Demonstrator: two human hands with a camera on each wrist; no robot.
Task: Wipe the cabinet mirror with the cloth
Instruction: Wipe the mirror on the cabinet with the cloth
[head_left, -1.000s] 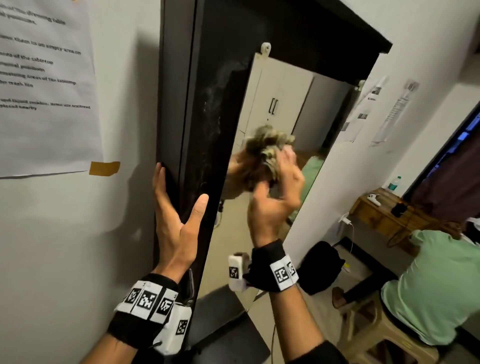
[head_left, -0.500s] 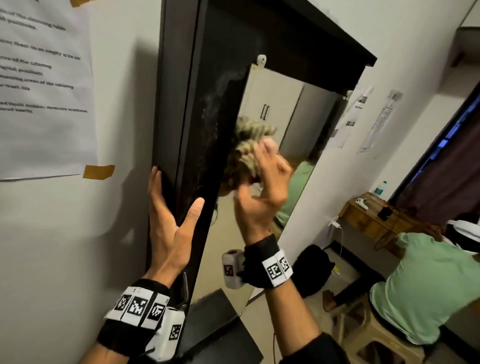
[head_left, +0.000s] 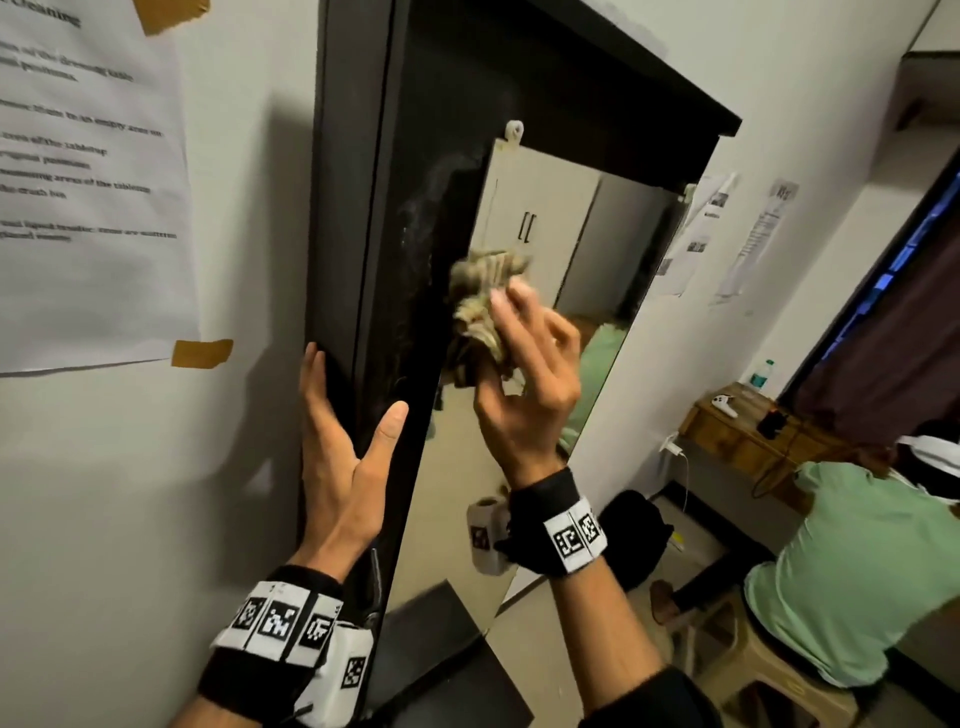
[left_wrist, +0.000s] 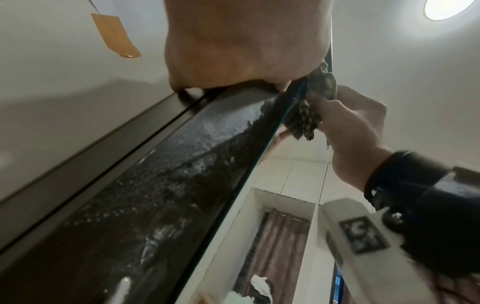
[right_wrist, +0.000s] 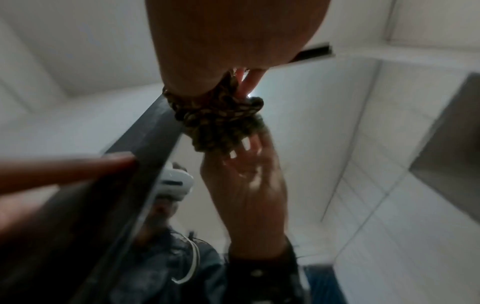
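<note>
A tall mirror (head_left: 524, 467) hangs on the front of a black cabinet (head_left: 374, 208) fixed to the wall. My right hand (head_left: 524, 379) grips a crumpled, patterned beige cloth (head_left: 480, 299) and presses it against the mirror's left edge at mid height. In the right wrist view the cloth (right_wrist: 215, 121) is bunched under my palm, with its reflection just below. My left hand (head_left: 343, 441) lies flat and open against the cabinet's left side, thumb on the dusty front frame. The left wrist view shows the cloth (left_wrist: 311, 107) in my right hand (left_wrist: 350, 131) beside the glass edge.
Taped paper sheets (head_left: 88, 197) cover the wall left of the cabinet. At the right a person in a green shirt (head_left: 857, 582) sits on a stool by a wooden desk (head_left: 743, 436). A dark bag (head_left: 639, 540) lies on the floor below the mirror.
My right hand has slid the cloth leftward across the mirror to its left edge. My left hand has stayed on the cabinet's side.
</note>
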